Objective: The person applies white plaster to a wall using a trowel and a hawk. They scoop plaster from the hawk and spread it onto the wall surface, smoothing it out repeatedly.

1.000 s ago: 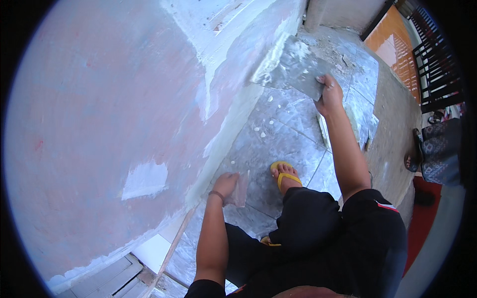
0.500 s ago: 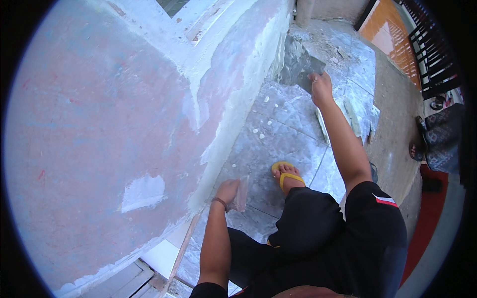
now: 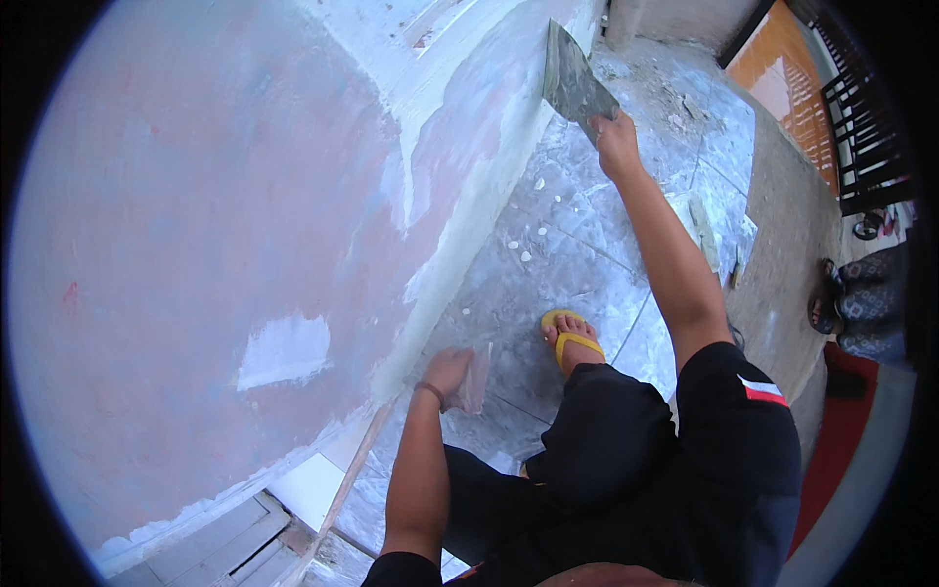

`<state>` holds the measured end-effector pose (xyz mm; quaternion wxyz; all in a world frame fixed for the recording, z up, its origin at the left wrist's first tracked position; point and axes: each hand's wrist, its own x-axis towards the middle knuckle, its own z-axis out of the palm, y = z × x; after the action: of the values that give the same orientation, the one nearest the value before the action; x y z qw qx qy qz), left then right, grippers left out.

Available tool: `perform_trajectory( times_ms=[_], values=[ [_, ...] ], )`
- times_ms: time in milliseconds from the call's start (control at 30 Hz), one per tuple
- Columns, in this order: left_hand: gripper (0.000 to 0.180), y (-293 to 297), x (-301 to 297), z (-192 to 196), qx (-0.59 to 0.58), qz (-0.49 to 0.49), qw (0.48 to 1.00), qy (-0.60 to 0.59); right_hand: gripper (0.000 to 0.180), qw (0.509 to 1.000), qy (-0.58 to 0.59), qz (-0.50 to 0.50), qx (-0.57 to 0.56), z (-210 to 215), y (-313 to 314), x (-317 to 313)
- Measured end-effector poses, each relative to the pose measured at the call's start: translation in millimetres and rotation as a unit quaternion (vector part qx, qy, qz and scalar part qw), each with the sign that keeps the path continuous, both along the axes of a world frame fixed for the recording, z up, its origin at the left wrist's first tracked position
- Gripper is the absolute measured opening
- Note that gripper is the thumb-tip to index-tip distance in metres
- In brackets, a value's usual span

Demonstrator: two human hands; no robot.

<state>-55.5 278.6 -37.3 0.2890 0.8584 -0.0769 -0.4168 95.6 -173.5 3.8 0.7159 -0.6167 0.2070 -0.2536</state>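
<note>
My right hand (image 3: 616, 137) is stretched out ahead and grips the handle of a wide putty knife (image 3: 572, 83), whose grey blade rests near the white filler at the base of the pink wall (image 3: 196, 245). My left hand (image 3: 448, 370) hangs low beside the wall and holds a small flat scraper (image 3: 477, 377) smeared with pale filler. A wristband sits on my left wrist. My foot in a yellow sandal (image 3: 569, 338) stands on the spattered tile floor (image 3: 548, 254).
A white filler patch (image 3: 284, 349) marks the wall. A wooden stick (image 3: 342, 489) leans along the wall's foot. Another person's sandalled foot (image 3: 831, 293) is at the right, near a red mat (image 3: 841, 430) and a dark metal gate (image 3: 866, 127).
My right hand has lifted the putty knife from the floor tiles up and forward to the wall's lower edge. The left hand has stayed almost still.
</note>
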Motion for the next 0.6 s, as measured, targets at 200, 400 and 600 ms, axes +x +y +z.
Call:
perform_trajectory(
  times_ms=[200, 400, 600],
  values=[
    [0.05, -1, -3, -4, 0.001, 0.022, 1.0, 0.011, 0.038, 0.999, -0.017, 0.032, -0.029, 9, 67, -53],
    [0.048, 0, -7, -6, 0.006, 0.022, 0.999, 0.037, 0.048, 0.989, 0.086, 0.101, -0.069, 34, 130, -112],
    [0.05, 3, -9, -22, -0.004, -0.021, 1.0, 0.014, 0.048, 0.977, 0.068, 0.178, -0.099, 40, 189, -169]
  ],
)
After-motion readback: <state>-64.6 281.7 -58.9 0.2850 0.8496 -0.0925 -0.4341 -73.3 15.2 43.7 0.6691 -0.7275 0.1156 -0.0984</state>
